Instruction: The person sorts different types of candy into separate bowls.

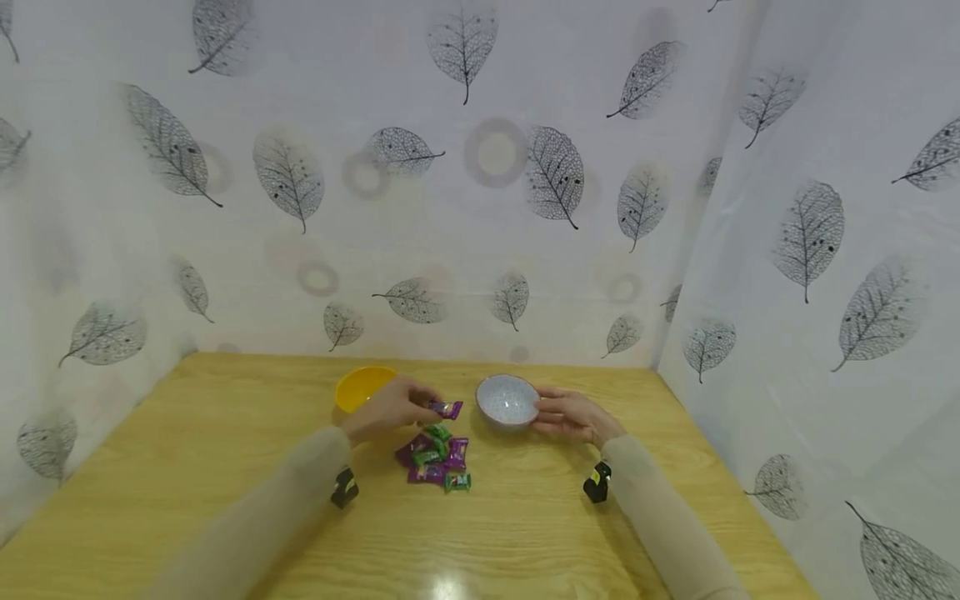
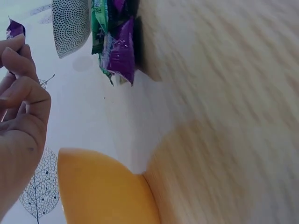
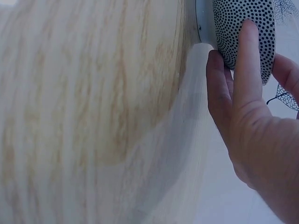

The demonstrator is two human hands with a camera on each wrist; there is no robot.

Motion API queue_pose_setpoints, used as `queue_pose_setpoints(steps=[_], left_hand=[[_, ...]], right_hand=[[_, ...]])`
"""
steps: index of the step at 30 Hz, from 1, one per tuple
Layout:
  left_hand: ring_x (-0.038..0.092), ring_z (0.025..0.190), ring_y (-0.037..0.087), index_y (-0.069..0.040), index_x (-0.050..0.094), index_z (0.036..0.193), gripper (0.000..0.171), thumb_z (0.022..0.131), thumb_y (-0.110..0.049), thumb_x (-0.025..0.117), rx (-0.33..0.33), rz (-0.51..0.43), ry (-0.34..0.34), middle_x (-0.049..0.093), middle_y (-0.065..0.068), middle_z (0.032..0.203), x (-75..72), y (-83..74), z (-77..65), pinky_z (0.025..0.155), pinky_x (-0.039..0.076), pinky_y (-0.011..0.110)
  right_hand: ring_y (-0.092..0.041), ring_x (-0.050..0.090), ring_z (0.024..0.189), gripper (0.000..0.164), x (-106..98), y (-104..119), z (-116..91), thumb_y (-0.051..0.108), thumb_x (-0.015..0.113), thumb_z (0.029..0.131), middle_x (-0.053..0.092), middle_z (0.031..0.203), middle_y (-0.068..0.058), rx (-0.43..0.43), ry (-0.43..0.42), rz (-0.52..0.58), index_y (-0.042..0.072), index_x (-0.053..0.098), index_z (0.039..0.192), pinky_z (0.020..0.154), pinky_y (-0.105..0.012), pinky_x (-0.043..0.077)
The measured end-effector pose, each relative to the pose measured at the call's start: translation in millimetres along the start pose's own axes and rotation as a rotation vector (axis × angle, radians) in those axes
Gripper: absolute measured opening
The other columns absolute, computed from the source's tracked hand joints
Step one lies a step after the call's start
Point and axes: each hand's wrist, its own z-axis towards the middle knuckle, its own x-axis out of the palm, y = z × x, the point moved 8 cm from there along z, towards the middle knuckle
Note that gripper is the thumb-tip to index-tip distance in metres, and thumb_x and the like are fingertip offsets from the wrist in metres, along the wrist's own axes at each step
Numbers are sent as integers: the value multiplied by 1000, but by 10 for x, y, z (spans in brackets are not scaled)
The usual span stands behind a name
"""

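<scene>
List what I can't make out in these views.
Part of the yellow bowl: head view, behind the left hand; left wrist view, cut off by the bottom edge.
One end of the held candy: head view, covered by that hand.
Exact count in the candy pile: head view, wrappers overlap.
Part of the dotted bowl: right wrist view, cut off by the top edge.

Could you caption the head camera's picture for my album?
Left fingers pinch a purple-wrapped candy near a candy pile; right fingers touch a speckled bowl.
</scene>
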Motion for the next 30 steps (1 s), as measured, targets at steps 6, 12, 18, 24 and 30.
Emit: queue_pose_setpoints(steps=[6, 12, 18, 24, 30], left_hand=[[61, 82, 22, -16, 74, 99, 15, 86, -24, 75, 10, -3, -12, 72, 7, 93, 84, -127, 145, 77, 56, 34], [60, 77, 24, -15, 75, 97, 13, 85, -21, 75, 62, 5, -27, 69, 6, 86, 173, -229, 272, 74, 55, 39], [61, 77, 29, -14, 75, 100, 19, 84, -21, 77, 72, -38, -32, 70, 5, 86, 221, -256, 399, 72, 55, 42], [59, 73, 21, -11, 75, 98, 18, 82, -18, 78, 62, -87, -52, 70, 3, 84, 267, -218, 507, 68, 53, 32], [60, 71, 19, -8, 74, 101, 21, 81, -12, 77, 59, -147, -95, 70, 6, 87, 336, -235, 570, 68, 56, 34]], right_hand=[[-28, 65, 108, 60, -8, -11, 27, -1, 48, 100, 32, 149, -32, 1, 3, -9, -4, 21, 153, 98, -36, 53], [-34, 59, 118, 58, 11, -20, 31, -1, 48, 100, 31, 150, -32, -6, -1, -16, -4, 23, 152, 100, -38, 51], [-35, 59, 119, 58, 0, -20, 47, -1, 48, 100, 32, 149, -33, -7, -6, -18, -4, 24, 152, 100, -38, 52], [-34, 60, 117, 59, -2, -11, 36, -1, 49, 99, 32, 149, -33, 2, 12, -11, -5, 22, 152, 100, -37, 52], [-29, 64, 109, 59, -5, 1, 34, -1, 50, 99, 35, 147, -32, -11, 11, -15, -6, 23, 152, 99, -39, 52]])
